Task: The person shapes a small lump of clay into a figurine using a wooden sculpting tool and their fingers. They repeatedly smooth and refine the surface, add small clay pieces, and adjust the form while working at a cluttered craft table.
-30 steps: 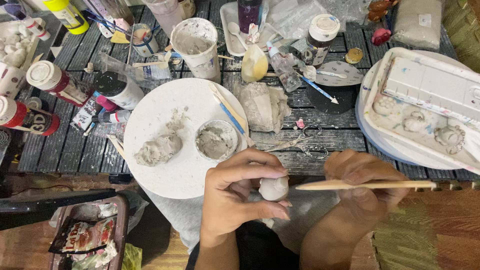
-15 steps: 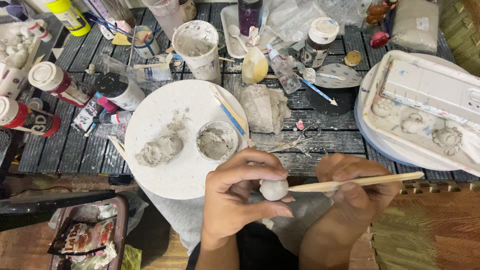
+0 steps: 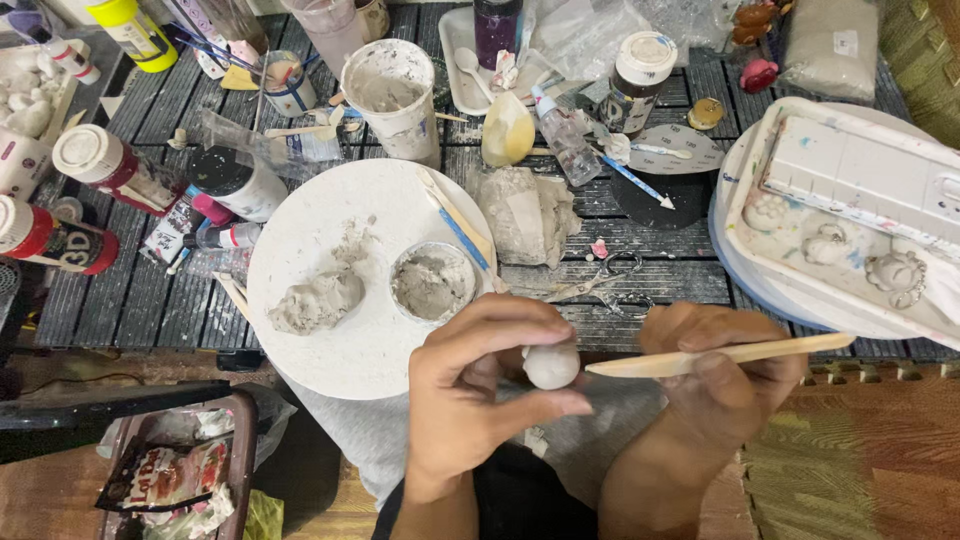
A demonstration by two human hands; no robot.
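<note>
Clay ball (image 3: 551,366) pinched in left hand (image 3: 480,390) fingers, up over the lap, close for shaping. Wooden stick (image 3: 720,356) gripped in right hand (image 3: 725,375), tip touching ball. White plate (image 3: 330,210) with wet clay near on surface (image 3: 640,240).

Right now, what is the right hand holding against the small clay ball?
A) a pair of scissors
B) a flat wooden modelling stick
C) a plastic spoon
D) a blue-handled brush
B: the right hand grips a pale flat wooden modelling stick whose tip points at the small clay ball pinched in the left hand; the scissors lie untouched on the table.
</note>
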